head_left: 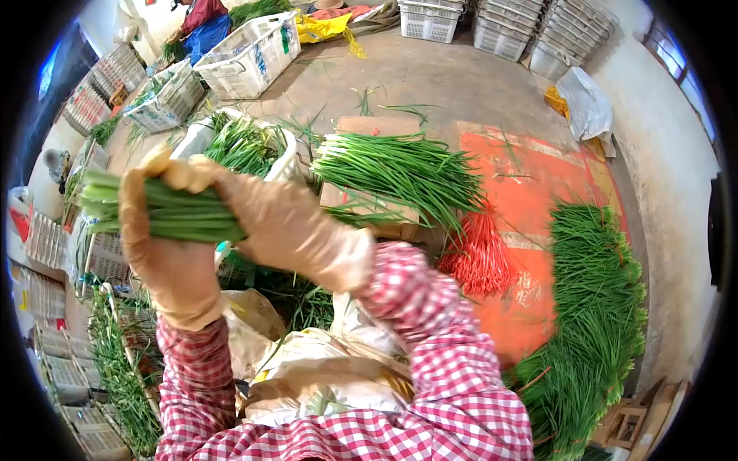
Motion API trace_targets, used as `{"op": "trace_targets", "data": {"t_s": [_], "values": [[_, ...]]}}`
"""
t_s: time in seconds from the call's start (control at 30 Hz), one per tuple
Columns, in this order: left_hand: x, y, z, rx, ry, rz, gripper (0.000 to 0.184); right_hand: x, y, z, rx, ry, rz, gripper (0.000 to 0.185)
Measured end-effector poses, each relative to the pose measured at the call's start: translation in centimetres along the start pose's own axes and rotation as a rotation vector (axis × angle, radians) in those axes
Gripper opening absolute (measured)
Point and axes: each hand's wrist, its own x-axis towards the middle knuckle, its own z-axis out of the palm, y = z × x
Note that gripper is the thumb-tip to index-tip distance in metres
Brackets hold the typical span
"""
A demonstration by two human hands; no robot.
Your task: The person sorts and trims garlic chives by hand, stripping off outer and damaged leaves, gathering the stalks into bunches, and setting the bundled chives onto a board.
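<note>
Both my hands wear tan gloves and are raised at the left of the head view. My left hand [165, 253] is wrapped round a bundle of green stalks [192, 211], whose pale ends point left. My right hand [277, 223] reaches across, its fingers closed over the top of the same bundle, slightly blurred. To the right of my hands, a pile of long green stalks [400, 169] lies on a cardboard box [377, 124]. Beside it, a bunch of red ties [480, 257] hangs over an orange-red sheet [530, 192].
Many tied green bundles [596, 292] line the right side. A white basket of greens [288, 146] stands behind my hands, with crates [254, 58] further back. Another person [204, 27] is at the top left. Stacked crates [503, 27] stand at the back wall.
</note>
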Motion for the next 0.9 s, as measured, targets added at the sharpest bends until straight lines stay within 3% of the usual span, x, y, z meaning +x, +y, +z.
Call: {"op": "trace_targets", "data": {"t_s": [0.03,0.07,0.1,0.17,0.2,0.27,0.3,0.37,0.43,0.5,0.63,0.73,0.83,0.9], "values": [[0.6,-1.2,0.1,-0.008,-0.023,-0.043,0.041,-0.3,1.0,-2.0,-0.070,-0.150,0.123,0.053],[0.9,-2.0,-0.3,0.084,0.102,-0.129,0.048,-0.7,2.3,-4.3,-0.257,-0.346,0.267,0.051],[1.2,-3.2,-1.7,-0.035,0.266,-0.126,0.054,-0.1,2.4,-7.3,-0.315,-0.462,0.387,0.049],[2.8,-6.1,-2.3,0.152,0.299,-0.099,0.055,-2.8,6.5,-11.4,-0.440,-0.284,0.401,0.042],[3.1,-6.9,-3.6,0.152,0.313,-0.092,0.055,-4.2,8.3,-13.6,-0.532,-0.325,0.637,0.048],[2.6,-8.8,-6.7,0.485,0.338,-0.044,0.057,-7.3,13.3,-16.9,-0.796,-0.434,0.951,0.043],[1.8,-9.5,-8.8,0.507,0.237,-0.201,0.055,-8.2,15.3,-17.6,-0.704,-0.411,1.275,0.045],[-0.2,-13.7,-11.7,0.443,0.389,-0.551,0.037,-11.1,18.5,-17.2,-0.737,-0.461,1.309,0.049],[-5.6,-19.5,-15.1,0.377,0.292,-0.845,0.027,-13.9,21.7,-14.5,-0.810,-0.527,1.155,0.057],[-6.1,-21.3,-13.6,0.344,0.367,-1.141,0.022,-14.5,23.6,-13.2,-0.819,-0.537,1.129,0.066],[-5.6,-25.2,-14.4,0.244,0.313,-1.133,0.017,-14.8,27.3,-12.2,-0.784,-0.563,1.206,0.075],[-3.3,-27.5,-14.6,0.418,0.299,-1.107,0.017,-16.1,29.2,-13.4,-0.480,-0.405,1.358,0.077],[-1.1,-30.5,-15.4,0.547,0.313,-0.989,0.018,-17.1,29.5,-13.8,-0.443,-0.402,1.376,0.077],[-0.2,-32.3,-16.0,1.094,0.202,-0.531,0.019,-16.9,29.2,-14.0,-0.431,-0.401,1.376,0.077]]}}
